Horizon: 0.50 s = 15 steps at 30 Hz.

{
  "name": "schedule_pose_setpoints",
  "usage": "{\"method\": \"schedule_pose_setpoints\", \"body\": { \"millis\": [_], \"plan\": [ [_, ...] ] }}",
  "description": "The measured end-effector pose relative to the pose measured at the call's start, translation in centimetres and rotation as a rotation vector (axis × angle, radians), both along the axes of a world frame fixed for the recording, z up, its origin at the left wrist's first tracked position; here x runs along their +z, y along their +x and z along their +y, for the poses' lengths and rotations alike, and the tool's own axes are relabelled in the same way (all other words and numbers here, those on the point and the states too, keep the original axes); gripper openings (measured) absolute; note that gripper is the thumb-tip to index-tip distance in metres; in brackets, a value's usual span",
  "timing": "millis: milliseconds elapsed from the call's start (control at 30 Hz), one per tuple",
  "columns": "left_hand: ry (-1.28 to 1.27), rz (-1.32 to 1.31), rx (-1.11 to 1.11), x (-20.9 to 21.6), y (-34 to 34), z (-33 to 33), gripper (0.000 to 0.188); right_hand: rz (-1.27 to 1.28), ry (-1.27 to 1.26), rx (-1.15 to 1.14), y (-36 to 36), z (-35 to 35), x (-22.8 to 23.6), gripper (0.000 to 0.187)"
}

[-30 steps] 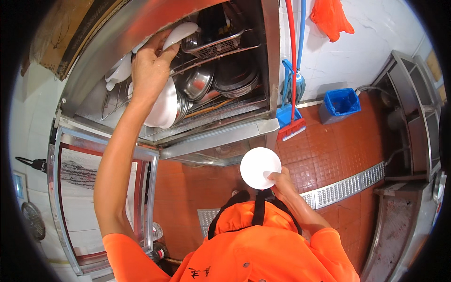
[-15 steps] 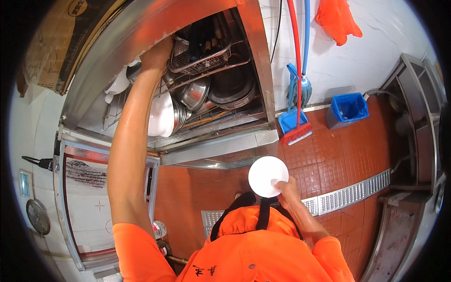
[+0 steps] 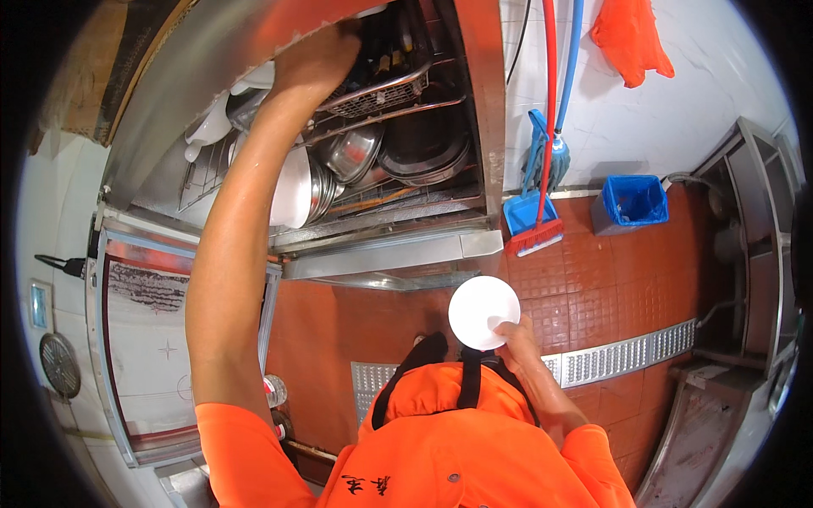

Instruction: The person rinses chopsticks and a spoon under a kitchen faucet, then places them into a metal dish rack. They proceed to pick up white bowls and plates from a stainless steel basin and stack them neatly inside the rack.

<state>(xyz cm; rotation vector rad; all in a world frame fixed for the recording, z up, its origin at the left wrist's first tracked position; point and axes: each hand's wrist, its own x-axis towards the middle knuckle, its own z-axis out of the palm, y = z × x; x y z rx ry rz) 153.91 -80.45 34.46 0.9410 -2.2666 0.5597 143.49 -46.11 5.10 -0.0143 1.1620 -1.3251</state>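
Red-tiled kitchen w/ steel rack [image 3: 398, 212]: our left hand [image 3: 326, 55] is up among stacked dishes (finger state can't tell), right hand [image 3: 517, 332] pinches small white plate [image 3: 483, 311] by its rim, prob. light, fragile, slippery.

Upper centre of frame: rack shelf [image 3: 398, 212] holds metal bowls [image 3: 351, 152], wire basket [image 3: 373, 93] above. Right: broom [image 3: 535, 233], then bin [image 3: 631, 201]. Lower centre: plate [image 3: 481, 309].

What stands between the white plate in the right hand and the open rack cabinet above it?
Nothing visible. The right hand holds the white plate over bare red floor tiles, below the cabinet. The left hand reaches inside by the wire basket.
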Motion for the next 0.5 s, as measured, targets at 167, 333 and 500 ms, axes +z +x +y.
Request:
{"method": "schedule_pose_setpoints", "body": {
  "millis": [167, 333, 500],
  "plan": [
    [-0.162, 0.119, -0.25, 0.3, -1.2, -2.3, 0.032, -0.022, 0.008, 0.021, -0.2, -0.2, 0.4, 0.044],
    [-0.111, 0.078, -0.175, 0.4, -2.6, -2.7, 0.031, -0.041, -0.016, 0.019, -0.6, -0.2, 0.1, 0.044],
    [-0.091, 0.047, -0.16, 0.5, -2.7, -2.7, 0.031, -0.028, 0.022, -0.02, -0.9, -0.1, 0.3, 0.044]
  ]
}}
